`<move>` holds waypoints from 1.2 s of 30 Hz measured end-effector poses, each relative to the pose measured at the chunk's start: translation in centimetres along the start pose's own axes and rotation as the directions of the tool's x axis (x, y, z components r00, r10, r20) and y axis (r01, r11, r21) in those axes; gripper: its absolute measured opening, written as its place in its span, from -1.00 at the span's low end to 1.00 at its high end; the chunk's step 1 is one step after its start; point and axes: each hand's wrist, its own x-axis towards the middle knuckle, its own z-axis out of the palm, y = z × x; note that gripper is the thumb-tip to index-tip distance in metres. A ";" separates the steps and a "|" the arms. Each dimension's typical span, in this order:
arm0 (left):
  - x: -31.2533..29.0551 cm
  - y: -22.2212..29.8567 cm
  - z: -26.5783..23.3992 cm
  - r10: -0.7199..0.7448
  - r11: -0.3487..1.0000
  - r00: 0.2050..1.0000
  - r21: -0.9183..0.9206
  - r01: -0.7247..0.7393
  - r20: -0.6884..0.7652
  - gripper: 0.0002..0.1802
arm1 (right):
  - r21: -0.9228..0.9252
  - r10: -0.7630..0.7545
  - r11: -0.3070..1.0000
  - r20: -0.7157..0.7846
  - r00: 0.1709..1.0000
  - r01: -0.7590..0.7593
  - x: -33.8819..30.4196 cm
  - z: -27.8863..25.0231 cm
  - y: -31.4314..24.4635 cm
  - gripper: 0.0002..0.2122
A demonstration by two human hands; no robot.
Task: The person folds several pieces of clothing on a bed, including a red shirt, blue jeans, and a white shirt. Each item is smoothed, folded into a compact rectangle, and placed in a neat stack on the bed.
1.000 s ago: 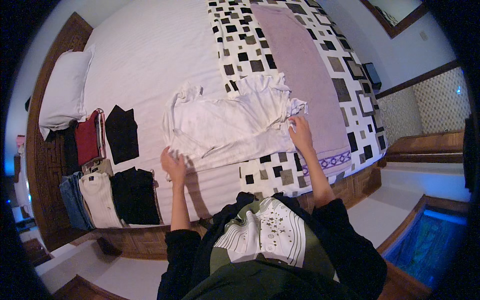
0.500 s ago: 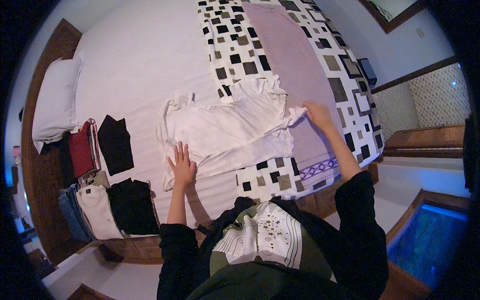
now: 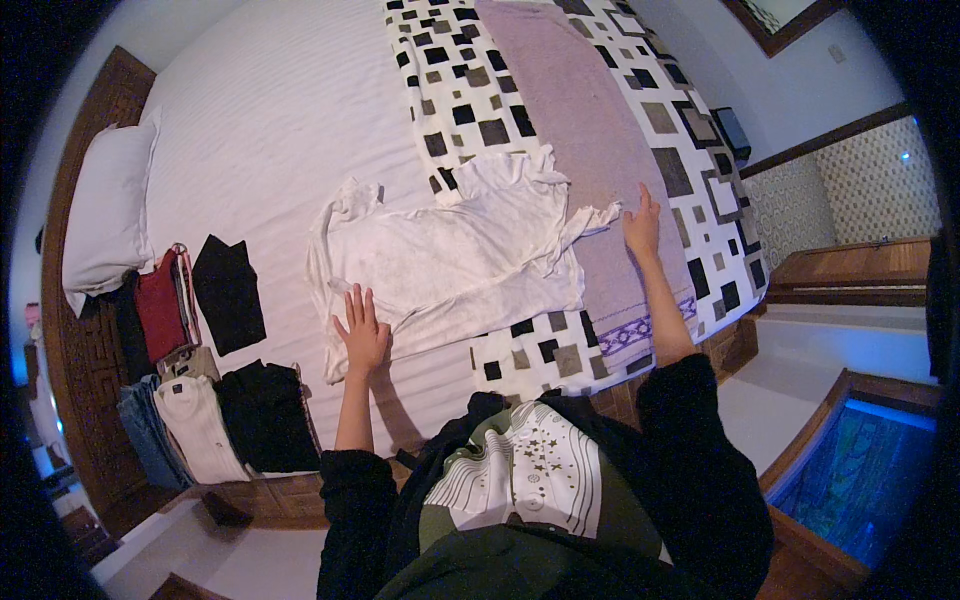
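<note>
While the white T-shirt (image 3: 450,265) lies spread at frame centre, across the white sheet (image 3: 260,120) and checked bed runner (image 3: 560,110), the left hand (image 3: 364,335) has slid to its lower hem, flat and open. The right hand (image 3: 641,226), also open and holding nothing, has moved off the sleeve, right of centre. Folded clothes (image 3: 215,400) occupy the lower left. Smoothing appears finished.

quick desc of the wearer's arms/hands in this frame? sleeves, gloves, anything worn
Both hands are bare: no gloves, and no rings or watch that can be made out on the left hand or right hand. Black long sleeves are pushed up to about the elbows, leaving the forearms uncovered. The dark top has a green and white printed panel on the chest.
</note>
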 end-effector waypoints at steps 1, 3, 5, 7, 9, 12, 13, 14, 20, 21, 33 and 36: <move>0.1 0.1 0.0 0.002 1.000 1.000 -0.007 -0.002 0.004 -0.25 | -0.010 0.006 1.000 -0.020 1.000 -0.006 -0.4 0.3 -0.1 -0.61; 0.3 0.2 0.0 0.007 1.000 1.000 -0.011 -0.006 0.001 -0.26 | -0.030 0.016 0.999 -0.059 0.998 -0.018 -1.0 1.5 -0.2 -0.63; 0.5 0.5 -0.4 0.010 1.000 1.000 0.005 -0.010 -0.011 -0.27 | -0.010 -0.112 0.994 0.060 0.992 0.113 -1.6 2.8 -1.4 -0.66; 0.3 0.4 -0.1 -0.004 0.998 0.999 -0.061 0.001 -0.054 -0.31 | 0.061 -0.217 0.976 0.148 0.965 0.210 -2.2 3.8 -3.5 -0.68; 1.2 0.3 -0.5 -0.042 0.996 0.998 -0.075 0.038 -0.045 -0.34 | 0.110 -0.301 0.952 0.179 0.937 0.285 -2.0 3.8 -7.3 -0.68; 4.5 1.3 -2.0 -0.075 0.996 0.997 -0.037 0.075 0.016 -0.35 | 0.107 -0.451 0.893 0.216 0.866 0.438 -1.7 4.7 -12.3 -0.66; 5.9 2.0 -2.9 -0.033 0.999 0.999 -0.039 0.033 0.001 -0.33 | 0.115 -0.507 0.862 0.222 0.833 0.494 -1.4 5.6 -13.4 -0.65; 7.3 2.4 -3.5 0.010 0.999 1.000 -0.042 -0.011 -0.014 -0.31 | 0.120 -0.561 0.828 0.228 0.796 0.548 -1.0 6.4 -14.4 -0.63; 16.8 -0.6 -2.7 0.039 0.994 0.963 -0.084 -0.064 -0.266 -0.17 | -0.128 -0.616 0.731 0.299 0.728 0.671 2.5 11.1 -15.3 -0.55; 17.6 -1.9 -2.1 -0.024 0.997 0.969 -0.071 0.007 -0.247 -0.15 | -0.159 -0.611 0.726 0.300 0.733 0.670 3.1 11.5 -14.8 -0.54; 23.9 -11.9 0.2 -0.217 0.787 0.964 -0.556 0.267 0.155 -0.51 | 0.061 -0.391 0.867 0.698 0.600 0.494 8.1 8.3 -14.6 -0.62; 23.5 -5.9 -6.3 -0.014 0.644 0.946 -0.721 0.256 0.324 -0.67 | 0.249 -0.392 0.919 0.662 0.639 0.306 9.1 7.9 -10.5 -0.65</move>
